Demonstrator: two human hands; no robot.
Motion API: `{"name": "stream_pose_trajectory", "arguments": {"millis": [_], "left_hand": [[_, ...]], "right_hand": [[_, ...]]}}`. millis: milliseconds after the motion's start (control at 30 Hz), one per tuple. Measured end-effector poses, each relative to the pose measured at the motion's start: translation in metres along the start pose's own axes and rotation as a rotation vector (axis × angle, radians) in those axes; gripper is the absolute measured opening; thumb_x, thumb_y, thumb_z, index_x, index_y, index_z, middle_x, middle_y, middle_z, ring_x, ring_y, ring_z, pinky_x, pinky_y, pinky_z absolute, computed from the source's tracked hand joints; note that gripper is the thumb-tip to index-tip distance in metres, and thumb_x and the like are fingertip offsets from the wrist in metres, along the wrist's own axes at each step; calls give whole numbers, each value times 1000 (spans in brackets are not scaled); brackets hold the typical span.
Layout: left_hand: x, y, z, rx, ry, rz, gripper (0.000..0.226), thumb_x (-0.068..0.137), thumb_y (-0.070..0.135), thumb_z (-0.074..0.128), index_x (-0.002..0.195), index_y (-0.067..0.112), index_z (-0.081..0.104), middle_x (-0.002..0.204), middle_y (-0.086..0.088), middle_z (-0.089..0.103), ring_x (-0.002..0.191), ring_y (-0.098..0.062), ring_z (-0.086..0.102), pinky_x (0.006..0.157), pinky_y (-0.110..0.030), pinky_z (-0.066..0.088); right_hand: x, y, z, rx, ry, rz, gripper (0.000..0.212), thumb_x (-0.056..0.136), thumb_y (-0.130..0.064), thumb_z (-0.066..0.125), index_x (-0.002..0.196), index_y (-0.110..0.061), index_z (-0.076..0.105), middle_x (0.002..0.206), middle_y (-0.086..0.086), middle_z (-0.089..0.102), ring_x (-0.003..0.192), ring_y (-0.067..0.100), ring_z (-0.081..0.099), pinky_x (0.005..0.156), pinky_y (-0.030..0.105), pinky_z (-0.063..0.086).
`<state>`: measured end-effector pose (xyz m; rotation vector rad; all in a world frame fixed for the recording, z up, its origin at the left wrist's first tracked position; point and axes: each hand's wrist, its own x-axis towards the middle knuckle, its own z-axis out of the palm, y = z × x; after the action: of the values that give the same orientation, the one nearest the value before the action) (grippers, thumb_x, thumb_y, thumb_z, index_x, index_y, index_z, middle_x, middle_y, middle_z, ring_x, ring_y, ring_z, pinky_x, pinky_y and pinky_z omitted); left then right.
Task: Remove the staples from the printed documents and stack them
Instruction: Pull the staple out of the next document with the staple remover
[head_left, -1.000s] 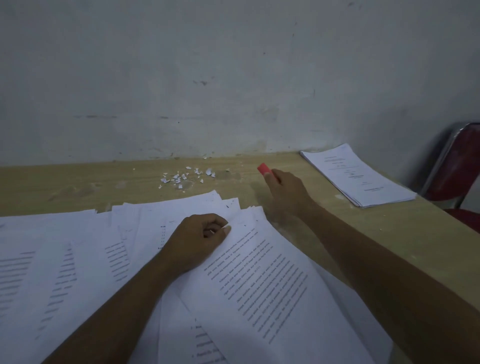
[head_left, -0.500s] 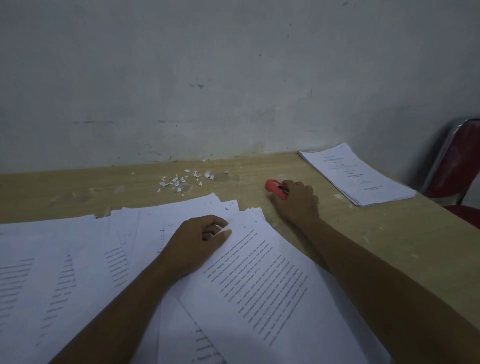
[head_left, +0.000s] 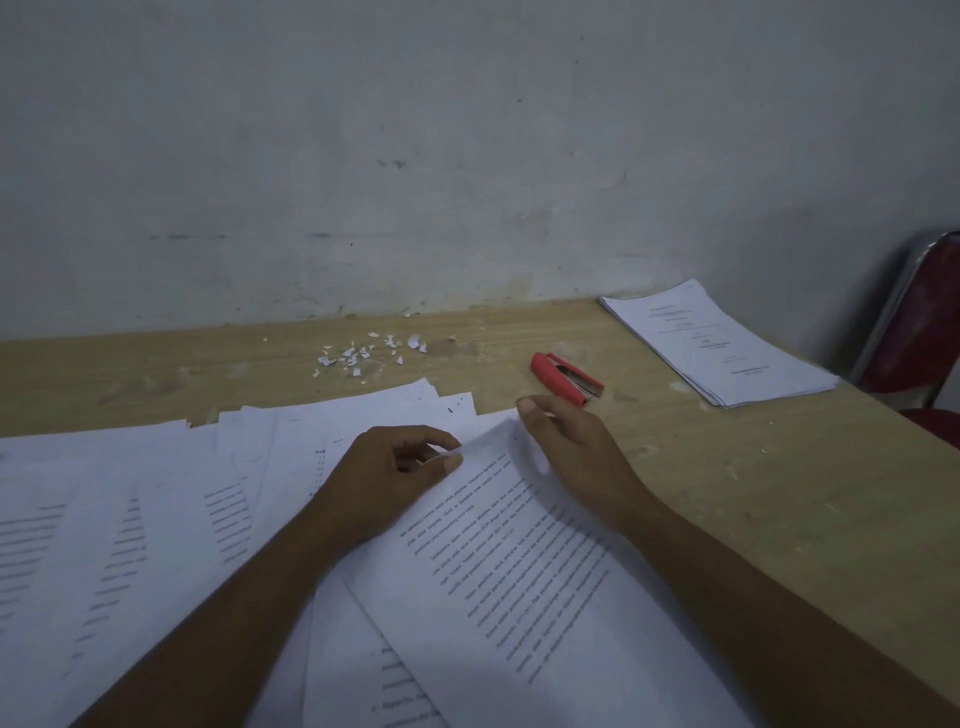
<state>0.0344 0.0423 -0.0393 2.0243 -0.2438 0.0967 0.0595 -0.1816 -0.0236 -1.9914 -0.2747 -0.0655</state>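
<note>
A grey-white wall (head_left: 467, 156) is standing scuffed and stained behind the table (head_left: 779, 493); the pale wooden top is butting right up against it; a red chair (head_left: 930, 332) with a metal frame is sitting at the right end; dim light is falling over everything.

The left hand (head_left: 384, 483) pinched the far corner of the top printed document (head_left: 545, 597) in its fingers (head_left: 447, 462), the right hand (head_left: 582, 457) laid its thumb on that corner just beside them, a red staple remover (head_left: 566, 384) lay on the worktop (head_left: 727, 493) just beyond the right fingers, and paper scraps (head_left: 363, 353) lay farther beyond the left fingers.
</note>
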Motion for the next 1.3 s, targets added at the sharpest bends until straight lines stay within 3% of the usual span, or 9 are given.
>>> {"name": "stream_pose_trajectory", "arguments": {"millis": [67,133,267,400,767,900,1067,1167,1300], "left_hand": [[0,0,0,17,8,14,9,86,30,74,94,30,76,79,14,75,72,-7,71,65,-14,53],[0,1,-1,25,-9,21,11,82,34,76,93,32,77,81,13,75,74,-8,71,65,-14,53],[-2,6,-1,15,-34,52,23,77,48,72,90,30,79,85,17,76,78,-3,70,69,-16,52],[-1,7,0,59,-23,67,14,84,38,71,90,28,80,84,20,75,78,0,69,70,-12,50],[-1,4,0,99,-21,85,9,83,34,75,89,29,79,87,21,74,84,1,68,76,-18,52],[-2,3,0,70,0,87,14,86,40,68,92,31,76,86,17,75,79,-7,70,73,-20,53],[-3,5,1,9,67,31,11,90,30,68,89,24,77,84,19,75,79,1,70,68,-7,48],[-5,10,0,-18,68,6,10,90,29,68,88,25,77,83,18,75,78,4,69,67,-7,48],[-5,14,-6,-60,94,-21,9,89,30,69,87,25,77,82,15,76,78,0,71,64,-10,50]], "right_hand": [[-4,-2,4,48,-9,-13,36,100,-42,47,68,-43,62,65,-20,51,60,-6,51,64,10,36],[-6,0,4,47,-26,-34,47,98,-44,52,55,-24,53,58,-5,40,56,8,41,62,21,34],[-10,4,-2,12,-103,-38,23,91,-36,66,80,-18,73,76,-5,69,73,13,63,73,24,47],[-10,8,-5,-45,-192,-45,4,85,-22,75,87,-20,72,79,-14,68,66,3,54,64,15,42],[-6,18,-3,-167,-172,-121,15,78,-16,79,90,-21,72,94,-6,70,84,21,62,67,18,44],[-6,16,-2,-89,-158,-124,5,89,-21,71,93,-20,71,90,-9,71,85,8,64,73,14,47],[-11,7,-4,-2,-116,-75,25,96,-47,48,93,-31,67,88,-17,69,83,-4,62,72,12,46],[-9,9,-10,-113,-142,-53,25,94,-34,63,118,-28,62,108,-15,70,97,-3,65,81,17,50],[-8,6,-28,-190,-257,-13,34,90,-22,70,122,-25,59,107,-9,72,93,1,68,80,25,56]]}}
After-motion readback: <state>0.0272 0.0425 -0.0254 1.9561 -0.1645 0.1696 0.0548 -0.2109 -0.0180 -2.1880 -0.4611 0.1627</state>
